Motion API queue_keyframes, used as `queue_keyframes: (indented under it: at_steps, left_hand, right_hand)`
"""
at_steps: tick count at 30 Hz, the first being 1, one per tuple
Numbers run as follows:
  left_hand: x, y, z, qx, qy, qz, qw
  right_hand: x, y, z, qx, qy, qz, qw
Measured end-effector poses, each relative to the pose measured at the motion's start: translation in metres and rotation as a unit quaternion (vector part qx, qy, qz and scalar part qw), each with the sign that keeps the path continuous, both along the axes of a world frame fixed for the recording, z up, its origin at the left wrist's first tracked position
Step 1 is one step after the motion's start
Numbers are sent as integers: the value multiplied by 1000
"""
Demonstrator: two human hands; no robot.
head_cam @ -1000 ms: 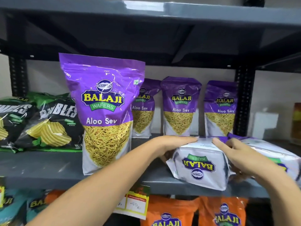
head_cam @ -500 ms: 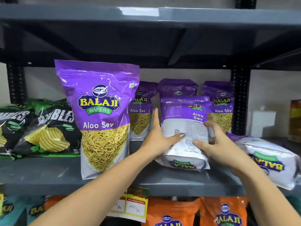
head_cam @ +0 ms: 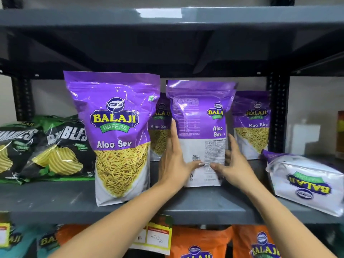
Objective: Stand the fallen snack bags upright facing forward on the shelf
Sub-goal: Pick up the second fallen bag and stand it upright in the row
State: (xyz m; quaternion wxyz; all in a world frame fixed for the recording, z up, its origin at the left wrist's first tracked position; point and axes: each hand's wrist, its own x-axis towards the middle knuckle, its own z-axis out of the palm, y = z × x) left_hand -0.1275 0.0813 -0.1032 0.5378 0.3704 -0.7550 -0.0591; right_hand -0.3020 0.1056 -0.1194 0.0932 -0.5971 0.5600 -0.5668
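A purple Balaji Aloo Sev bag (head_cam: pixel 200 118) stands upright in the middle of the grey shelf (head_cam: pixel 55 203), its printed back side toward me. My left hand (head_cam: pixel 173 162) grips its left edge and my right hand (head_cam: pixel 230 164) grips its right edge, thumbs meeting low on the bag. Another Aloo Sev bag (head_cam: pixel 117 135) stands upright to the left, front side forward. A fallen bag (head_cam: pixel 305 181) lies on its side at the right end of the shelf, bottom toward me.
Two more Aloo Sev bags (head_cam: pixel 251 123) stand at the back of the shelf. Black and green chip bags (head_cam: pixel 55 148) lean at the left. Orange Balaji bags (head_cam: pixel 201 244) and a price tag (head_cam: pixel 158 237) sit below. A dark upright post (head_cam: pixel 278 112) stands at the right.
Both hands lifted the middle bag from lying on the shelf to standing upright, its back side facing me. The view moved closer to the shelf.
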Motion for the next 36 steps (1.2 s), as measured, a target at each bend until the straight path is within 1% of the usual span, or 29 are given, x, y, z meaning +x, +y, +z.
queue_keyframes:
  at_steps: [3, 6, 7, 8, 9, 10, 11, 12, 13, 15, 18, 20, 23, 26, 29, 32, 34, 36]
  left_hand:
    - [-3, -4, -1, 10, -37, 49, 998]
    - [-4, -6, -3, 28, -75, 68, 994]
    - [-4, -5, -4, 33, -83, 70, 994]
    - [-3, -4, -4, 37, -82, 72, 993]
    - [-3, -1, -3, 37, -71, 77, 994]
    - [-4, 3, -3, 30, -53, 84, 995]
    - [-6, 9, -4, 16, -33, 91, 995]
    - [-10, 16, -5, 5, -18, 94, 995]
    - [-14, 22, -7, 2, -9, 93, 996]
    - [-23, 34, -11, 34, 0, 73, 997]
    - [-30, 33, -15, 104, 16, 37, 994]
    - [-33, 26, -13, 124, 33, 26, 991]
    - [-37, 20, -5, 156, 86, -6, 984]
    - [-38, 21, 5, 202, 135, -44, 969]
    - [-40, 24, 14, 223, 139, -41, 964]
    - [-41, 19, 21, 236, 157, -41, 958]
    - [-37, 10, 24, 250, 151, -57, 955]
    - [-28, -2, 26, 278, 145, -97, 945]
  right_hand:
    - [4, -7, 3, 2, 53, -45, 998]
    - [4, -8, 0, 2, 69, -49, 996]
    - [1, -7, 0, 18, 52, -35, 998]
    - [-1, -6, 3, 33, -2, 0, 999]
    - [-2, -4, 9, 47, -93, 51, 993]
    - [-5, -6, 15, 58, -197, 93, 974]
    - [-8, -10, 23, 60, -290, 110, 949]
    - [-14, -17, 29, 57, -362, 99, 925]
    - [-17, -23, 35, 58, -413, 80, 906]
    - [-23, -34, 39, 68, -462, 73, 881]
    - [-20, -44, 36, 95, -467, 89, 875]
    - [-17, -46, 35, 103, -425, 77, 896]
    - [-15, -49, 33, 81, -409, 68, 906]
    - [-10, -45, 34, 82, -383, 92, 915]
    - [-12, -43, 31, 71, -358, 113, 924]
    - [-16, -44, 29, 78, -363, 153, 916]
    - [-16, -43, 30, 84, -357, 177, 913]
    - [-14, -42, 30, 95, -349, 201, 910]
